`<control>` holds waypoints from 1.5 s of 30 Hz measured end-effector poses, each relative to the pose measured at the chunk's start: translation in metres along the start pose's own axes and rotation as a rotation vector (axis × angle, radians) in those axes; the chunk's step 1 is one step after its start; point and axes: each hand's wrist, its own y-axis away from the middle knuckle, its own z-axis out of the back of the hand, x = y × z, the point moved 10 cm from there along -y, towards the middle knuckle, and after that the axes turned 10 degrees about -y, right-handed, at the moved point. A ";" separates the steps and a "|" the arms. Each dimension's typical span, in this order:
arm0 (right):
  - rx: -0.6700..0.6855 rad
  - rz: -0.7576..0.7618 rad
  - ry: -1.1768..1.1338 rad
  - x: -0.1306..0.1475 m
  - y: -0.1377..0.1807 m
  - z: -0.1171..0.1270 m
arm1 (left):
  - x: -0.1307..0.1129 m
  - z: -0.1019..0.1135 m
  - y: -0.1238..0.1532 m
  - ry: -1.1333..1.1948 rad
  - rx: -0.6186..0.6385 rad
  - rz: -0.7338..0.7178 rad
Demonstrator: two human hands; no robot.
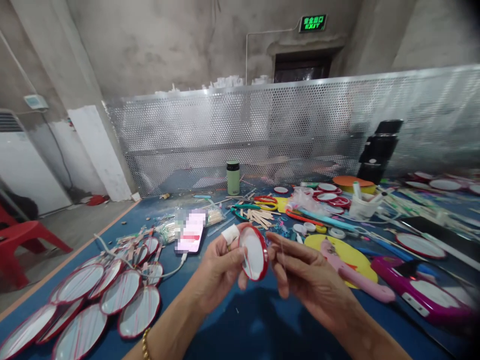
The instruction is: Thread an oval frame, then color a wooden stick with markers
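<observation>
The person's left hand (223, 262) pinches 1 red-rimmed disc (253, 255), tilted, above the blue table (236, 325), while the right hand (303, 262) curls just beside it, whether pinching anything unclear.

A rough grey wall (150, 45), exit sign (314, 23) and worktable (232, 325) strewn with wooden sticks (259, 218) suggest a workshop.

Person's left hand (222, 262): white finger wrap (230, 233), tape or bandage, can't tell which. Left forearm (180, 315) bare, gold-toned bracelet (145, 344) of rounded links or beads. Right hand (305, 265) and right forearm (362, 327) bare.
</observation>
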 end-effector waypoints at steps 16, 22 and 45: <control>-0.032 0.301 0.942 0.019 -0.006 0.007 | 0.018 0.029 -0.003 -0.849 -0.199 -0.006; -0.009 0.218 0.955 0.009 -0.007 0.004 | 0.019 0.025 -0.002 -0.921 -0.187 0.001; 0.002 0.116 0.868 -0.005 -0.009 0.007 | 0.015 0.015 0.000 -0.970 -0.148 -0.008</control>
